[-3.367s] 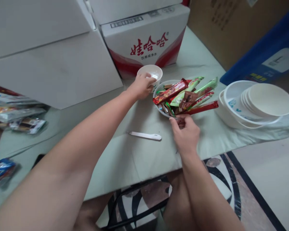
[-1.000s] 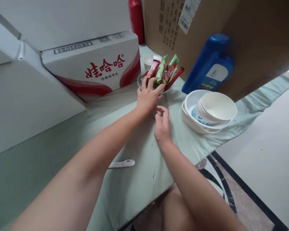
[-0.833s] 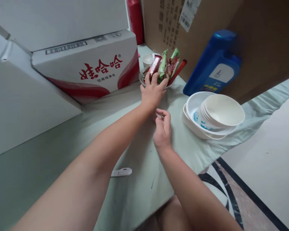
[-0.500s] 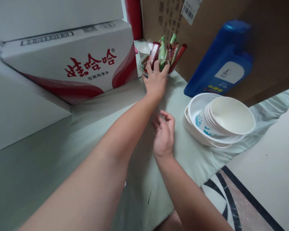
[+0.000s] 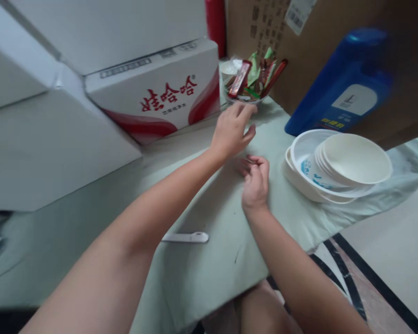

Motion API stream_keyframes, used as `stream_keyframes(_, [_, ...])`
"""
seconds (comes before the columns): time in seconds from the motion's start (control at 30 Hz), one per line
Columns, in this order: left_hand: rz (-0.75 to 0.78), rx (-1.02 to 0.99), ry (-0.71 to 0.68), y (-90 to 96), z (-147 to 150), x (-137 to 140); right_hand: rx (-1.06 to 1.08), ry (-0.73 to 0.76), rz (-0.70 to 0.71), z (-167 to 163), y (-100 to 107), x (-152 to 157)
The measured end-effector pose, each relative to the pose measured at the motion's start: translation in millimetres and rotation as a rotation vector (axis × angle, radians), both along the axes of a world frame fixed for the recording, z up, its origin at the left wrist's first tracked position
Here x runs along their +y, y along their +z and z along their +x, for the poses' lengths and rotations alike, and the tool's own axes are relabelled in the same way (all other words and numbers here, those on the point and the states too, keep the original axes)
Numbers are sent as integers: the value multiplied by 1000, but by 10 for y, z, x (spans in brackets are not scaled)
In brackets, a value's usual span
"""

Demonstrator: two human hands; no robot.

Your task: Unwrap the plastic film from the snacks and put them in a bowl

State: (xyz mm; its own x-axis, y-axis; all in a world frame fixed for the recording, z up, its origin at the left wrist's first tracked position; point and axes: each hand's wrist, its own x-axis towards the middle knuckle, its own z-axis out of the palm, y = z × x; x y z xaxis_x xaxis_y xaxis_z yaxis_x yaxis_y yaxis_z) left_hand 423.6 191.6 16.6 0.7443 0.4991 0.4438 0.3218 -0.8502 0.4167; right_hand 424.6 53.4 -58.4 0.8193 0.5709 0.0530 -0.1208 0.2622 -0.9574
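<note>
The left hand (image 5: 234, 127) and the right hand (image 5: 256, 183) are bare. The left arm (image 5: 183, 197) is bare too, from a slim wrist through a forearm that thickens steadily to a softly rounded elbow (image 5: 137, 248), then a broader upper arm (image 5: 87, 283), cut off by the lower edge. The right arm (image 5: 292, 257) is bare as well, narrow at the wrist and fuller further back, smooth and gently curved in outline. The left hand has a broad back and a short thumb (image 5: 250, 134); the right looks narrower, its fingertips partly blurred. At the bottom a bare leg (image 5: 259, 313) shows, rounded and partly hidden.
</note>
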Motion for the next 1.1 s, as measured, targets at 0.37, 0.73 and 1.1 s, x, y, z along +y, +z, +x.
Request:
stream_keyframes(0.37, [-771, -514, 643, 105, -2778, -1351, -206, -42, -258, -2, 42, 7])
stream_keyframes(0.73, [-1020, -904, 809, 36, -4359, -1751, -776, 255, -708, -547, 530, -133])
stream_keyframes(1.1, [-1022, -1223, 726, 72, -5701, -1511, -1229, 800, -363, -2719, 915, 606])
